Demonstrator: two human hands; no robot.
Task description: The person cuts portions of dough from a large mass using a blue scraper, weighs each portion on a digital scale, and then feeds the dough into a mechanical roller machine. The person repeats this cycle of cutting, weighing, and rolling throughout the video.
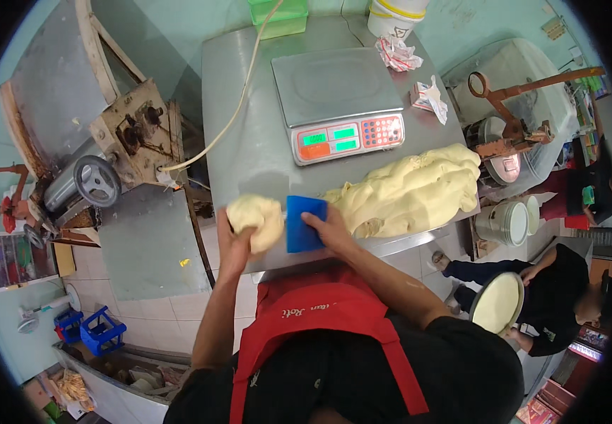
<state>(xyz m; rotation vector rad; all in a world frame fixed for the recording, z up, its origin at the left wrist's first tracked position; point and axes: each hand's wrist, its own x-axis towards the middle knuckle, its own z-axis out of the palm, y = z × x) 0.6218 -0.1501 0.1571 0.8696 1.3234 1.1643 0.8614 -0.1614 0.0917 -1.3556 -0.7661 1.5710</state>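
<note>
My left hand is closed around a lump of pale yellow dough, held over the front edge of the steel table. In my right hand is a flat blue dough scraper, thumb across its face, its blade upright beside the lump and slightly apart from it. A large mass of the same dough lies on the table right of the scraper. Behind it stands a digital scale with a bare steel platform and lit green displays.
The steel table carries a crumpled wrapper, an opened small box and a white bucket. A cable crosses its left side. A machine with a handwheel stands left. At right, a person holds a round pan.
</note>
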